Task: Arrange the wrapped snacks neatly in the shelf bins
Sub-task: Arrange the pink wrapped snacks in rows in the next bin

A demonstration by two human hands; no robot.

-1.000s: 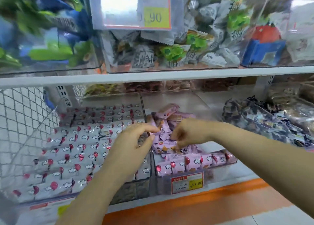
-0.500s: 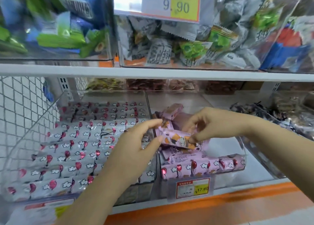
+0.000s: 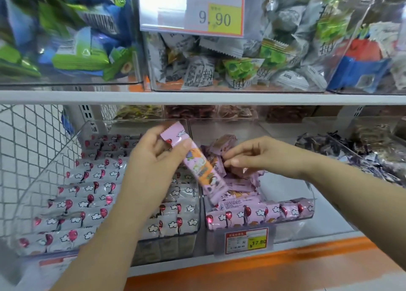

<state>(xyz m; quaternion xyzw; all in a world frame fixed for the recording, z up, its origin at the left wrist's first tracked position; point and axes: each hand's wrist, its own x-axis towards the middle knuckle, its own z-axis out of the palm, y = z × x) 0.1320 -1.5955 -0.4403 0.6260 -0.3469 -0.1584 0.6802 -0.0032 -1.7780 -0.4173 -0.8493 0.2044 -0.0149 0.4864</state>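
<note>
Shop shelves filled the view, with a white shelf [image 3: 197,97] on top and clear bins below it. The left bin [image 3: 140,122] was full of white snacks [image 3: 87,194] lying in tidy rows. The middle bin [image 3: 283,187] had a neat row of pink snacks [image 3: 259,211] along its front edge. Behind that row sat a messy pile [image 3: 237,185], near the bin's left wall.

The left hand [image 3: 153,156] held one pink snack [image 3: 197,165] by its top end, with the fingers and thumb curled round it. The snack hung tilted in the air over the left side of the middle bin, above the pile.

Half a second before, both hands had held this snack. Now only the left hand had it. The right hand [image 3: 252,154] had let go and dropped back to the pile. Its fingers were bent down onto the wrappers, but I could not tell if it had pinched one yet.

I think this meant the left hand was saving snacks while the right hand picked more. The pile was still messy, so a lot of the job was left. The snack in the air still needed a spot in a row.
</note>
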